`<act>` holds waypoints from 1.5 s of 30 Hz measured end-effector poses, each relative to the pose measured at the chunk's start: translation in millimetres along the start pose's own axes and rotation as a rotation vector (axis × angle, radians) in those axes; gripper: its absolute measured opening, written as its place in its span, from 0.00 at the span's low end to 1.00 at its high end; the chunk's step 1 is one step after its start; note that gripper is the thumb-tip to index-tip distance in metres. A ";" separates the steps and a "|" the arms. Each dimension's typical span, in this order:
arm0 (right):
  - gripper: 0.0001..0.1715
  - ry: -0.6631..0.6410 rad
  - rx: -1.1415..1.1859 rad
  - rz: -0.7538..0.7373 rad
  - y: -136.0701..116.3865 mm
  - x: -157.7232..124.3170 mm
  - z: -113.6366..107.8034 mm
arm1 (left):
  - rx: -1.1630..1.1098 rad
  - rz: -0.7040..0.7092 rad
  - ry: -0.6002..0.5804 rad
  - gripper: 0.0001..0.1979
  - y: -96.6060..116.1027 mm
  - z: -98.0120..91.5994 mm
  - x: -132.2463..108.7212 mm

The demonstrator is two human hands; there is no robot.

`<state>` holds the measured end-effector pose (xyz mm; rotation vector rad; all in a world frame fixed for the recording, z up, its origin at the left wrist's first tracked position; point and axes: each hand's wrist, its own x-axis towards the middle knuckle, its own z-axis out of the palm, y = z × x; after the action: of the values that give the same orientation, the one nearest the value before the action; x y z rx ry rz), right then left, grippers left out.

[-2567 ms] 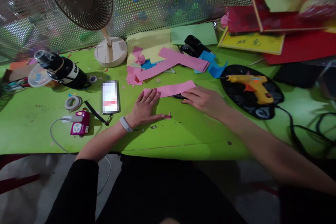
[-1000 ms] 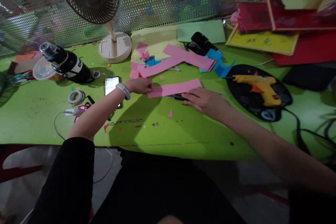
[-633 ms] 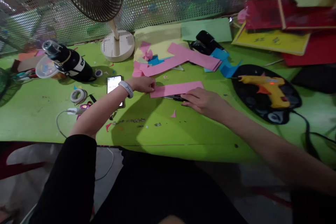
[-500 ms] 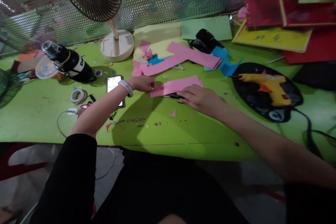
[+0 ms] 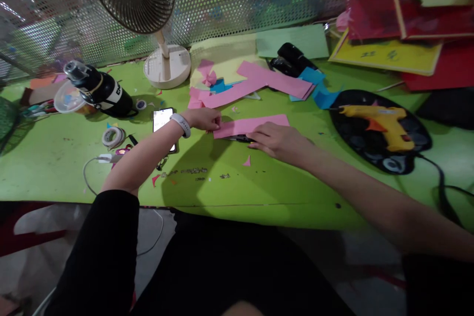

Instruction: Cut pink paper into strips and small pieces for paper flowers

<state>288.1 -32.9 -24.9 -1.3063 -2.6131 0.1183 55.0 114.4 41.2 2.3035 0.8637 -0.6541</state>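
Observation:
Pinched in my left hand is the left end of a pink paper strip, just above the green tabletop. A dark slim tool with a metal end pointing left lies along the strip's lower edge. My right hand is closed around the tool's right end, its fingers against the paper's lower right part; its exact kind is hidden. More pink strips lie beyond my hands, beside a folded pink paper piece and blue paper. A phone is under my left wrist.
A yellow glue gun rests on a black palette at the right. A fan, a black bottle and a tape roll stand at the left. A black stapler-like object sits behind the strips.
My right hand and the dark tool have shifted slightly left along the strip's lower edge. My left hand keeps its hold. The whole view has moved a little.

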 end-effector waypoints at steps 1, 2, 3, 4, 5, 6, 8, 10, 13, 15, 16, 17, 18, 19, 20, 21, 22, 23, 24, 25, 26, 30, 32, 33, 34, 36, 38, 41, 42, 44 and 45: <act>0.20 -0.001 0.009 0.002 0.3 1.1 -0.3 | -0.001 0.005 0.001 0.13 -0.4 0.2 0.2; 0.20 -0.006 0.016 0.003 0.6 2.5 -0.5 | -0.002 0.009 0.003 0.13 -0.8 0.3 0.4; 0.20 -0.014 0.020 0.001 0.9 4.1 -0.4 | -0.003 0.014 0.004 0.12 -1.1 0.3 0.6; 0.19 -0.022 0.022 -0.003 0.6 5.5 0.0 | -0.005 0.015 0.003 0.12 -1.5 0.1 0.8; 0.19 -0.028 0.022 -0.005 -0.5 6.7 0.6 | -0.006 0.015 0.002 0.12 -1.7 -0.1 1.0; 0.18 -0.032 0.027 -0.012 -2.7 7.5 1.4 | -0.010 0.013 0.004 0.12 -1.9 -0.5 1.1; 0.18 -0.036 0.050 -0.055 -10.6 7.0 2.7 | -0.018 0.011 0.002 0.12 -1.9 -1.1 0.5; 0.18 -0.039 0.071 -0.148 -19.7 4.1 2.4 | -0.017 0.003 -0.004 0.13 -1.0 -0.9 -1.3; 0.19 0.011 0.047 -0.179 -19.2 -2.9 -3.8 | 0.029 -0.011 0.046 0.13 2.2 3.4 -7.1; 0.21 0.088 -0.013 -0.010 -1.3 -8.4 -11.0 | 0.067 -0.012 0.137 0.13 5.1 9.0 -12.9; 0.22 0.130 -0.047 0.114 12.4 -11.2 -14.6 | 0.077 -0.017 0.189 0.13 6.4 12.2 -15.8; 0.24 0.153 -0.076 0.221 27.9 -13.9 -17.8 | 0.083 -0.008 0.231 0.13 7.5 15.3 -18.5; 0.24 0.176 -0.093 0.313 43.8 -16.3 -20.1 | 0.083 0.000 0.287 0.15 8.4 18.2 -20.8; 0.24 0.177 -0.095 0.383 58.9 -18.2 -21.4 | 0.095 0.015 0.342 0.17 9.0 20.5 -22.4; 0.24 0.167 -0.090 0.431 72.0 -19.3 -21.6 | 0.110 0.035 0.374 0.21 9.5 22.3 -23.4; 0.23 0.153 -0.079 0.465 82.2 -19.5 -20.9 | 0.112 0.045 0.386 0.24 9.9 23.4 -23.5; 0.23 0.139 -0.068 0.485 89.2 -18.8 -19.5 | 0.099 0.046 0.374 0.27 10.2 23.8 -23.1; 0.23 0.131 -0.058 0.493 93.0 -17.3 -17.7 | 0.066 0.038 0.342 0.28 10.6 23.8 -22.2; 0.23 0.131 -0.051 0.492 93.9 -15.1 -15.7 | 0.015 0.019 0.303 0.27 11.0 23.3 -21.0; 0.23 0.138 -0.045 0.485 92.5 -12.6 -13.9 | -0.037 -0.001 0.264 0.26 11.4 22.6 -19.8; 0.23 0.149 -0.040 0.471 89.5 -9.9 -12.4 | -0.074 -0.016 0.234 0.24 11.7 21.8 -18.5; 0.26 0.114 0.068 0.288 72.3 -1.2 -9.4 | -0.043 0.005 0.224 0.14 12.4 20.1 -15.6; 0.28 0.074 0.161 0.206 65.1 0.8 -9.7 | -0.020 0.021 0.273 0.13 12.6 20.7 -15.9; 0.28 0.069 0.209 0.195 62.1 1.2 -10.3 | -0.035 0.020 0.292 0.13 12.7 21.1 -16.5; 0.27 0.076 0.255 0.203 59.4 1.2 -11.2 | -0.067 0.017 0.295 0.13 12.7 21.5 -17.4; 0.26 0.087 0.349 0.238 54.9 0.1 -13.8 | -0.163 0.024 0.266 0.13 12.3 21.5 -20.0; 0.25 0.062 0.417 0.281 51.9 -2.2 -17.4 | -0.230 0.053 0.237 0.17 10.6 19.6 -23.8; 0.24 -0.012 0.440 0.358 51.8 -5.9 -25.6 | -0.231 0.094 0.239 0.24 4.6 13.3 -30.8; 0.23 -0.022 0.448 0.380 53.6 -5.8 -29.5 | -0.224 0.105 0.246 0.25 1.7 10.7 -32.8; 0.21 0.001 0.478 0.413 60.6 -1.1 -39.3 | -0.243 0.125 0.273 0.26 -5.2 5.1 -34.7; 0.22 0.025 0.488 0.427 65.8 4.3 -45.0 | -0.274 0.138 0.291 0.25 -9.1 2.2 -34.2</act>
<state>347.3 9.0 8.5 -1.6157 -2.0494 0.7458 25.3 104.3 57.5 2.2108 0.8542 -0.1304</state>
